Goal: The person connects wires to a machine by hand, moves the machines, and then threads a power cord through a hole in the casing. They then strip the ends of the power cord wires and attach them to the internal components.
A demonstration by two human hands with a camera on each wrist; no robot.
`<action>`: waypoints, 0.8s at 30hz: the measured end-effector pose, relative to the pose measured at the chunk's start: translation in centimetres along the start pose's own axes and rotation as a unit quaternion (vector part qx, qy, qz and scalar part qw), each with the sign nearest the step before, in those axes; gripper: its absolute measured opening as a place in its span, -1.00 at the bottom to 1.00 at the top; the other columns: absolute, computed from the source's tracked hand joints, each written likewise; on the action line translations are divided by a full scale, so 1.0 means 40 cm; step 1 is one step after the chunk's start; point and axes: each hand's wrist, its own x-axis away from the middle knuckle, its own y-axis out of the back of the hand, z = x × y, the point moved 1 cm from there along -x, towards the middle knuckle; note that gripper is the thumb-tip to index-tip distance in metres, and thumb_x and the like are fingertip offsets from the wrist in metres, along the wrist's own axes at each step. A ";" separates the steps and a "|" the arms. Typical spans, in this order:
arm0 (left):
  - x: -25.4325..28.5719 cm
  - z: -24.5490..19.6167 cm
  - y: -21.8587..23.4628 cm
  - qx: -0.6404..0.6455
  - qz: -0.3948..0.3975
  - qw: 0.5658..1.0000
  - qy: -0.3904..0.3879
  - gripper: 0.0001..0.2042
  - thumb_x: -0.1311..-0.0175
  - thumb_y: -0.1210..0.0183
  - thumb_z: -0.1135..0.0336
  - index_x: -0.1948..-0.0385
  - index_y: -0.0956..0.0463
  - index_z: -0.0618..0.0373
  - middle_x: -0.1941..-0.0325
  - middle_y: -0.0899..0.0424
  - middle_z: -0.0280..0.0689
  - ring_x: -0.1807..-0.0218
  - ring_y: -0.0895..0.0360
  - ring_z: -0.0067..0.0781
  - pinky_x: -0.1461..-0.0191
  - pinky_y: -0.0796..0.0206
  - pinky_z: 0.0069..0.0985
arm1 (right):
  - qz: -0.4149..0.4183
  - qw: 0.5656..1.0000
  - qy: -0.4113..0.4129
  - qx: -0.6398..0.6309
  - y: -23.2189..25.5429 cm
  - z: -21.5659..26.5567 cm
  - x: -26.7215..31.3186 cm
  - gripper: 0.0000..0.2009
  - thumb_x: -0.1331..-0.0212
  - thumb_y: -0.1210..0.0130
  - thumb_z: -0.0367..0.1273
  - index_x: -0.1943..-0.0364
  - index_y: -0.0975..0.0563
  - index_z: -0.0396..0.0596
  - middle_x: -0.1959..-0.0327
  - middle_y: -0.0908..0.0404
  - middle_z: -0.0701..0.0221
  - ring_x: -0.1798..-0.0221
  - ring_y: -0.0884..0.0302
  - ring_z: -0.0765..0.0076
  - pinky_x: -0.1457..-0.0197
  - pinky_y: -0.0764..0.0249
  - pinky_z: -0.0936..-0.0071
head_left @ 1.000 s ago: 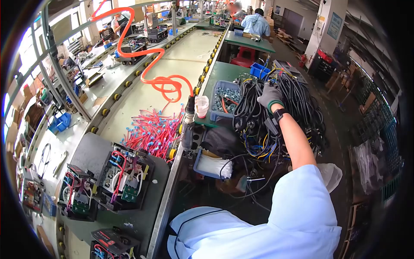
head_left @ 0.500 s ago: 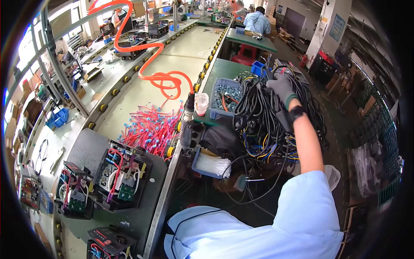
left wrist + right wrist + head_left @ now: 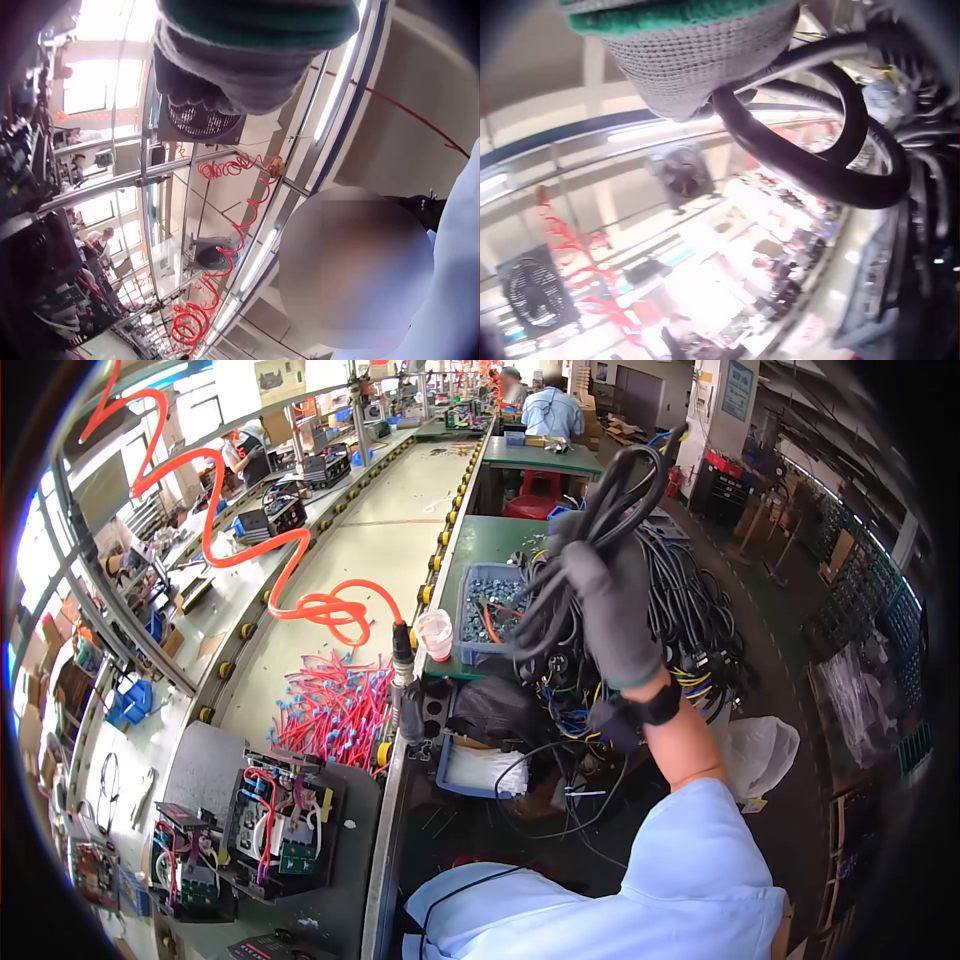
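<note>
The right hand (image 3: 612,615), in a grey glove with a green cuff, grips a folded bundle of thick black cable (image 3: 628,490), holding it above the pile (image 3: 695,605) of similar cables on the green counter (image 3: 500,540). Loops of the bundle rise above the fist, and more of it hangs down on the side toward the bin; in the right wrist view, a bend curves out from under the glove. The left hand (image 3: 232,67) is outside the head view; its own wrist camera shows a glove with a green cuff, but I cannot tell whether its fingers are curled or hold anything. The pile lies just right of the blue bin (image 3: 463,610), which contains small parts (image 3: 492,595) and something with orange handles (image 3: 487,623). Left of the bin, near it, stands a clear cup (image 3: 434,635). Below the bin are a black bag (image 3: 490,710) and, nearer the wearer, a tray (image 3: 441,765) of white strips (image 3: 485,771). Left of these, red leads (image 3: 335,710) lie heaped on the conveyor (image 3: 375,550), beneath an orange hose (image 3: 290,600), with units (image 3: 280,825) of exposed wiring closer in.
</note>
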 end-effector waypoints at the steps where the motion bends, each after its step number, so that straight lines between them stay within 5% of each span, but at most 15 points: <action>1: 0.019 -0.040 -0.010 -0.007 0.000 1.000 -0.007 -0.34 -0.24 -0.35 -0.04 -0.30 -0.39 0.13 -0.13 -0.61 -0.05 -0.09 -0.59 -0.13 -0.23 -0.44 -0.20 | 0.068 0.995 -0.068 -0.031 -0.036 0.052 0.027 -0.74 -0.24 -0.10 -0.37 0.01 -0.49 -0.14 0.24 -0.62 0.44 0.32 -0.57 0.53 0.22 -0.57 0.44; 2: -0.014 -0.072 -0.090 -0.018 0.136 0.987 -0.084 -0.52 -0.35 -0.26 0.22 -0.25 -0.41 0.18 -0.06 -0.62 -0.17 0.00 -0.60 -0.26 -0.15 -0.45 -0.32 | 0.167 0.979 -0.101 -0.054 -0.076 0.095 0.049 -0.74 -0.25 -0.11 -0.36 0.02 -0.49 -0.14 0.26 -0.61 0.42 0.32 -0.58 0.52 0.22 -0.57 0.42; 5: -0.042 -0.044 -0.276 0.051 0.233 0.959 -0.155 -0.34 -0.25 -0.35 0.19 -0.32 -0.28 0.28 -0.27 -0.47 -0.17 -0.22 -0.48 -0.30 -0.32 -0.33 -0.30 | 0.371 0.925 -0.022 -0.076 -0.205 0.165 0.178 -0.67 -0.04 -0.36 -0.37 0.14 -0.53 -0.18 0.29 -0.61 0.34 0.22 -0.60 0.38 0.13 -0.53 0.40; 7: -0.050 -0.014 -0.317 0.082 0.283 0.937 -0.186 -0.24 -0.21 -0.40 0.18 -0.36 -0.22 0.34 -0.38 -0.39 -0.16 -0.34 -0.42 -0.32 -0.41 -0.27 -0.29 | 0.436 0.842 -0.125 -0.291 -0.277 0.188 0.258 -0.61 0.11 -0.43 -0.34 0.21 -0.52 -0.19 0.38 -0.56 0.30 0.30 -0.58 0.21 0.18 -0.49 0.25; 11: -0.046 0.018 -0.332 -0.092 0.429 0.865 -0.243 -0.54 -0.29 -0.28 0.35 -0.20 -0.41 0.21 -0.04 -0.61 -0.21 0.01 -0.57 -0.35 -0.14 -0.44 -0.38 | 0.539 0.829 0.115 -0.097 -0.264 0.163 0.186 -0.54 0.04 -0.39 -0.25 0.06 -0.56 -0.20 0.29 -0.62 0.20 0.21 -0.61 -0.03 0.12 -0.54 0.25; 12: -0.039 0.036 -0.312 0.032 0.376 0.923 -0.079 -0.54 -0.25 -0.29 0.39 -0.19 -0.42 0.20 -0.04 -0.60 -0.23 0.02 -0.55 -0.37 -0.14 -0.43 -0.39 | 0.549 0.814 0.171 -0.089 -0.216 0.093 0.139 -0.54 -0.02 -0.35 -0.24 -0.01 -0.59 -0.16 0.24 -0.67 0.20 0.16 -0.65 0.00 0.07 -0.56 0.24; 13: -0.030 0.057 -0.290 0.155 0.304 0.936 0.089 -0.53 -0.21 -0.30 0.42 -0.17 -0.42 0.18 -0.03 -0.58 -0.25 0.02 -0.53 -0.40 -0.14 -0.41 -0.40 | 0.613 0.786 0.059 0.062 -0.135 0.050 0.080 -0.58 -0.05 -0.32 -0.22 0.01 -0.63 -0.11 0.22 -0.70 0.20 0.17 -0.67 0.05 0.07 -0.56 0.23; 14: -0.040 0.063 -0.248 0.189 0.308 0.926 0.110 -0.56 -0.21 -0.30 0.42 -0.13 -0.43 0.14 -0.02 -0.57 -0.27 0.02 -0.52 -0.41 -0.13 -0.40 -0.40 | 0.522 0.834 -0.121 0.131 -0.059 0.027 0.034 -0.61 -0.06 -0.29 -0.19 0.06 -0.65 -0.09 0.24 -0.71 0.17 0.18 -0.69 0.07 0.06 -0.57 0.22; 15: -0.046 0.060 -0.201 0.220 0.312 0.915 0.132 -0.59 -0.20 -0.30 0.42 -0.10 -0.43 0.11 -0.01 -0.55 -0.30 0.01 -0.50 -0.42 -0.12 -0.39 -0.41 | 0.305 0.888 0.090 0.333 0.038 -0.088 -0.016 -0.63 -0.04 -0.29 -0.19 0.08 -0.65 -0.06 0.24 -0.71 0.15 0.18 -0.69 0.04 0.07 -0.58 0.23; 16: -0.031 0.052 -0.171 0.242 0.277 0.924 0.104 -0.61 -0.20 -0.30 0.41 -0.06 -0.43 0.09 0.02 -0.54 -0.32 0.04 -0.49 -0.41 -0.10 -0.38 -0.40 | 0.141 0.886 -0.045 0.439 0.134 -0.113 -0.064 -0.57 -0.03 -0.32 -0.29 -0.03 -0.62 -0.13 0.03 -0.69 0.09 -0.07 -0.66 0.06 -0.16 -0.52 0.27; 17: -0.021 0.038 -0.145 0.262 0.243 0.931 0.076 -0.63 -0.20 -0.30 0.41 -0.03 -0.43 0.07 0.04 -0.52 -0.34 0.07 -0.48 -0.40 -0.09 -0.38 -0.39 | 0.050 0.863 -0.026 0.502 0.254 -0.146 -0.105 -0.44 -0.01 -0.35 -0.22 -0.12 -0.54 -0.17 -0.09 -0.63 0.07 -0.19 -0.57 0.03 -0.28 -0.45 0.22; 18: -0.015 0.016 -0.128 0.270 0.224 0.936 0.035 -0.64 -0.20 -0.31 0.39 -0.01 -0.42 0.06 0.06 -0.51 -0.34 0.09 -0.47 -0.39 -0.07 -0.37 -0.38 | -0.006 0.722 -0.057 0.689 0.382 -0.210 -0.132 -0.33 -0.01 -0.36 -0.14 -0.21 -0.45 -0.19 -0.19 -0.56 0.06 -0.28 -0.48 -0.06 -0.37 -0.37 0.16; 19: -0.010 0.006 -0.116 0.277 0.204 0.939 -0.007 -0.65 -0.20 -0.31 0.37 0.01 -0.42 0.06 0.07 -0.50 -0.34 0.10 -0.45 -0.37 -0.06 -0.37 -0.37 | -0.052 0.683 -0.076 0.725 0.470 -0.233 -0.119 -0.31 -0.03 -0.36 -0.11 -0.23 -0.43 -0.18 -0.22 -0.54 0.03 -0.32 -0.43 -0.13 -0.38 -0.36 0.11; 21: 0.014 0.023 -0.088 0.230 0.110 0.965 -0.059 -0.58 -0.17 -0.34 0.26 -0.03 -0.39 0.05 0.07 -0.48 -0.33 0.08 -0.43 -0.36 -0.04 -0.35 -0.34 | 0.021 0.631 -0.361 0.686 0.571 -0.252 -0.112 -0.23 0.00 -0.38 -0.06 -0.27 -0.41 -0.20 -0.26 -0.50 -0.06 -0.34 -0.42 -0.17 -0.40 -0.34 0.11; 24: 0.022 0.025 -0.057 0.162 0.074 0.980 -0.088 -0.55 -0.18 -0.32 0.21 -0.07 -0.39 0.08 0.06 -0.49 -0.28 0.07 -0.45 -0.30 -0.07 -0.36 -0.31 | 0.049 0.649 -0.309 0.694 0.616 -0.281 -0.118 -0.32 0.02 -0.39 -0.09 -0.15 -0.51 -0.24 -0.16 -0.56 -0.09 -0.26 -0.50 -0.16 -0.34 -0.39 0.13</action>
